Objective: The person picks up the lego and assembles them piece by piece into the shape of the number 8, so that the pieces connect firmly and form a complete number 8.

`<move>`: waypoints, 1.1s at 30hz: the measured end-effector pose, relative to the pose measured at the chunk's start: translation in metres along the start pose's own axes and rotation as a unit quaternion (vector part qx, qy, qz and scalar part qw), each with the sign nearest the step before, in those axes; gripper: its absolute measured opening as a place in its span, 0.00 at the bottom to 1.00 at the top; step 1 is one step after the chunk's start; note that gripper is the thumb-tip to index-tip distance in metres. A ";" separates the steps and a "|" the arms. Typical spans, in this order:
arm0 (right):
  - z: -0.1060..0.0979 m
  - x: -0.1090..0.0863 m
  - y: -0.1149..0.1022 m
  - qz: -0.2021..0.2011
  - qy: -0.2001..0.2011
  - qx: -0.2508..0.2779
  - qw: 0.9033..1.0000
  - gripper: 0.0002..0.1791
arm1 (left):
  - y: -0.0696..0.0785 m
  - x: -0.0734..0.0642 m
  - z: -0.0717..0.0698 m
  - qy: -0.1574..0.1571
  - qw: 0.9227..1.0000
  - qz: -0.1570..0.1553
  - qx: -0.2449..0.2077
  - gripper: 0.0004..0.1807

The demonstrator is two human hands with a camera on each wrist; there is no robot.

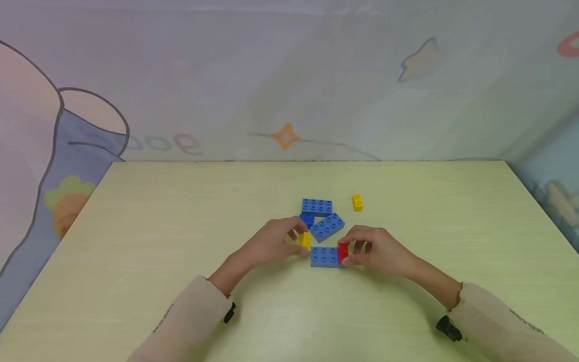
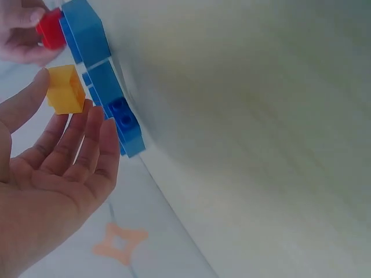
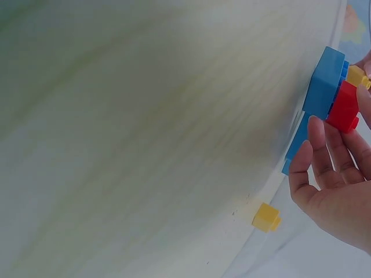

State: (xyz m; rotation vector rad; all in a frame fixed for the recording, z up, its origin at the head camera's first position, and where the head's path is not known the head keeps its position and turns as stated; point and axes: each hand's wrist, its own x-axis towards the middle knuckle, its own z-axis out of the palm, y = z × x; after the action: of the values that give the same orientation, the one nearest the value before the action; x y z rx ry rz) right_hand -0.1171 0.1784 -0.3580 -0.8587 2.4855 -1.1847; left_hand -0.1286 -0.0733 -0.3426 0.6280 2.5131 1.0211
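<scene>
Between thumb and fingers, my left hand pinches a small yellow brick, held just above the left end of a long blue brick. My right hand grips a small red brick at that blue brick's right end; in the right wrist view the red brick sits against the blue brick's studded side. Whether it is fully pressed down I cannot tell. The left wrist view shows the yellow brick apart from the blue ones.
Behind the hands lie a tilted light blue brick, another long blue brick and a small dark blue brick, partly hidden by the left fingers. A second yellow brick stands at the back right. A printed cloth hangs behind the table.
</scene>
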 end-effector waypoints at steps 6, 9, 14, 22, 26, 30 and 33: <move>0.001 0.001 0.002 -0.001 0.002 -0.003 1.000 0.16 | 0.006 0.000 0.011 -0.013 1.000 0.020 0.002 0.17; 0.001 0.001 0.003 -0.001 0.002 -0.002 1.000 0.17 | 0.008 -0.001 0.016 -0.013 1.000 0.011 0.003 0.17; 0.002 0.001 0.003 -0.005 0.002 0.002 1.000 0.16 | 0.011 -0.002 0.020 -0.010 1.000 0.002 0.008 0.18; 0.004 0.002 0.004 0.007 0.000 -0.005 1.000 0.17 | 0.011 -0.004 0.021 0.001 1.000 0.006 0.018 0.17; 0.004 0.002 0.004 0.007 -0.001 -0.007 1.000 0.17 | 0.009 -0.004 0.022 0.003 1.000 0.013 0.018 0.17; 0.004 0.002 0.005 0.009 -0.002 -0.005 1.000 0.17 | 0.008 -0.004 0.023 0.001 1.000 0.015 0.015 0.18; 0.004 0.002 0.005 0.008 -0.003 -0.005 1.000 0.17 | 0.008 -0.005 0.023 0.002 1.000 0.015 0.012 0.18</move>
State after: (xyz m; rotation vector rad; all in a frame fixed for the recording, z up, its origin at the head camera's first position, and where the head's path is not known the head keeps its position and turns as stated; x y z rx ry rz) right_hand -0.1187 0.1771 -0.3643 -0.8415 2.4913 -1.1635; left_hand -0.1116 -0.0579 -0.3512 0.6733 2.5302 1.0038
